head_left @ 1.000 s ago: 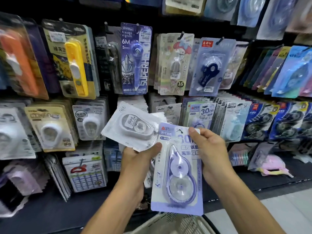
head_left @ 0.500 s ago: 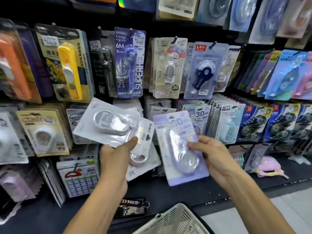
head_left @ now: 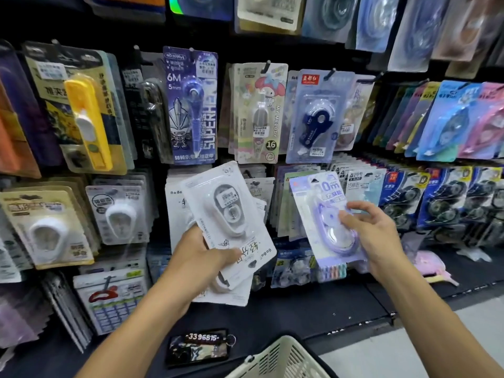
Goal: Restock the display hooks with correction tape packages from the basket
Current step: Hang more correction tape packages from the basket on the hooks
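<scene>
Left hand (head_left: pixel 203 264) grips white correction tape packs (head_left: pixel 229 214), right hand (head_left: pixel 373 236) pinches a lilac pack (head_left: pixel 324 205); neither hung yet, basket (head_left: pixel 283 360) contents unseen.

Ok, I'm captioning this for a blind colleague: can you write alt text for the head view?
A person's right hand holds a lilac correction tape package up toward packed display hooks, while the left hand grips a small stack of white correction tape packages. Below, the rim of a cream basket shows beside a numbered key tag on the dark shelf.
</scene>
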The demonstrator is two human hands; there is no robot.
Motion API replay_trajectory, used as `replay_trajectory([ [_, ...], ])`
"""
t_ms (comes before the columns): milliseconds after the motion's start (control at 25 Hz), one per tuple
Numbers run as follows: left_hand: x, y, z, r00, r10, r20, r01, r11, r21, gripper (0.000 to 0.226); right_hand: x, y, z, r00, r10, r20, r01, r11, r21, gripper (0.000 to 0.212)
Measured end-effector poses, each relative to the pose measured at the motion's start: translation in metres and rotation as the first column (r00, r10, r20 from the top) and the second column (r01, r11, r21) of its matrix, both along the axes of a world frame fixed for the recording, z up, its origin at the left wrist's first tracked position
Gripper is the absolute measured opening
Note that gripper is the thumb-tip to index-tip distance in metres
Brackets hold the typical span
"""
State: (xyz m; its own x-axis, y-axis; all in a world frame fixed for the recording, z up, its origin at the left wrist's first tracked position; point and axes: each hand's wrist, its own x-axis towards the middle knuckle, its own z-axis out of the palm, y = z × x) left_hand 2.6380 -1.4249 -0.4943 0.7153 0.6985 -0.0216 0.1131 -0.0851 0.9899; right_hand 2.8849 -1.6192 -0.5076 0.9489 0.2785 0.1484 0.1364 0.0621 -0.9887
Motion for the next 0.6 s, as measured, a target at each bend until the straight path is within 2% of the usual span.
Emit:
replay_trajectory([
  [120, 0.005, 0.005, 0.003, 0.998, -0.052, -0.033, 0.053, 0.998, 0.029, 0.034, 0.01, -0.006, -0.002, 0.999, 0.02, -0.041, -0.018, 0.999, 0.028, 0.01],
  [280, 0.007, 0.007, 0.009, 0.992, -0.114, -0.055, 0.116, 0.993, 0.034, 0.035, 0.012, 0.007, -0.01, 0.988, 0.023, 0.15, -0.001, 0.99, -0.144, 0.013],
  [320, 0.008, 0.008, 0.011, 0.992, -0.118, -0.053, 0.12, 0.992, 0.035, 0.035, 0.013, 0.009, -0.01, 0.991, 0.034, 0.129, -0.016, 0.991, -0.135, 0.013],
  [440, 0.007, 0.017, 0.012, 0.994, -0.1, -0.04, 0.1, 0.995, 0.012, 0.038, 0.015, 0.003, -0.001, 0.99, 0.084, -0.11, -0.079, 0.996, 0.046, 0.014],
  [520, 0.003, 0.02, 0.013, 0.995, -0.092, -0.036, 0.092, 0.996, 0.009, 0.037, 0.016, -0.002, 0.006, 0.988, 0.091, -0.123, -0.083, 0.994, 0.072, 0.018],
  [600, 0.001, 0.02, 0.015, 0.995, -0.095, -0.025, 0.095, 0.996, 0.002, 0.038, 0.013, 0.007, 0.006, 0.997, 0.058, -0.048, -0.06, 0.997, -0.045, 0.017],
])
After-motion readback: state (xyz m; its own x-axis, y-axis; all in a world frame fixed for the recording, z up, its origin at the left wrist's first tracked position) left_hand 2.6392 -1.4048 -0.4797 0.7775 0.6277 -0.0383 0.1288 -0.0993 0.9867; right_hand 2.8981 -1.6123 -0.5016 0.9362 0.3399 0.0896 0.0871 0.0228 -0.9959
